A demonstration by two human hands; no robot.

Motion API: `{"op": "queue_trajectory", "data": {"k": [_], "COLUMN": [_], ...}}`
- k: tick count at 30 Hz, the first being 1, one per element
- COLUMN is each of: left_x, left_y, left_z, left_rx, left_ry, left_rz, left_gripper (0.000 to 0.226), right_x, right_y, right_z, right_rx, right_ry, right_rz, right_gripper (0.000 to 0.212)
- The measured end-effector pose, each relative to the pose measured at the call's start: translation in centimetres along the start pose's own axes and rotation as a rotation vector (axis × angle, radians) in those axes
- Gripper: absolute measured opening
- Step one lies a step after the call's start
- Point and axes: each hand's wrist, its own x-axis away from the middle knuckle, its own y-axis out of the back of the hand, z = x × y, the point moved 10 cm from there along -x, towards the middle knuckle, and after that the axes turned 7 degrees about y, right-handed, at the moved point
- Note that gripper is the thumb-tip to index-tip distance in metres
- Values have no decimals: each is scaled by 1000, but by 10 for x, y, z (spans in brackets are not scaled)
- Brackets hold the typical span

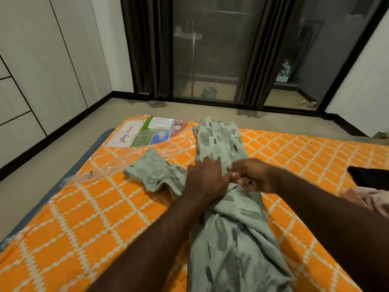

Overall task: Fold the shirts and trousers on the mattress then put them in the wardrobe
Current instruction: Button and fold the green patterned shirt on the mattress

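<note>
A pale green shirt (221, 144) with grey brush marks lies lengthwise on the orange diamond-patterned mattress (84, 218), rumpled at its middle. 1 sleeve (147, 171) stretches out to the left, lying flat.

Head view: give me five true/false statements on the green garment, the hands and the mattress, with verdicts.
1. The left hand lies flat on the green garment. True.
2. The green garment is in the wardrobe. False: it lies stretched out on the orange mattress.
3. A black garment lies near the mattress's right side. True.
4. The mattress has no wrapping. False: clear plastic film covers it, with a printed label at the far left corner.
5. The right hand rests on bare mattress. False: it is on the green garment beside the left hand, fingers curled at the fabric.
</note>
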Motion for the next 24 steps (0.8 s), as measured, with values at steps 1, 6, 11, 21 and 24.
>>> {"op": "queue_trajectory", "data": {"k": [1, 6, 11, 21, 24], "left_x": [2, 10, 30, 73, 97], "left_y": [-1, 19, 34, 83, 64], "left_z": [0, -1, 15, 5, 9], "left_rx": [20, 105, -239, -99, 73], "left_ry": [15, -67, -157, -35, 18], "left_rz": [19, 217, 421, -85, 68], "left_gripper": [64, 61, 39, 40, 28], "right_x": [9, 41, 62, 124, 141], "right_y": [0, 2, 6, 22, 14], "right_z": [-2, 5, 2, -2, -20], "right_rx": [60, 307, 445, 678, 503], "right_ry": [13, 191, 209, 171, 45], "right_rz": [6, -107, -160, -449, -353], "right_gripper": [22, 39, 48, 42, 39]}}
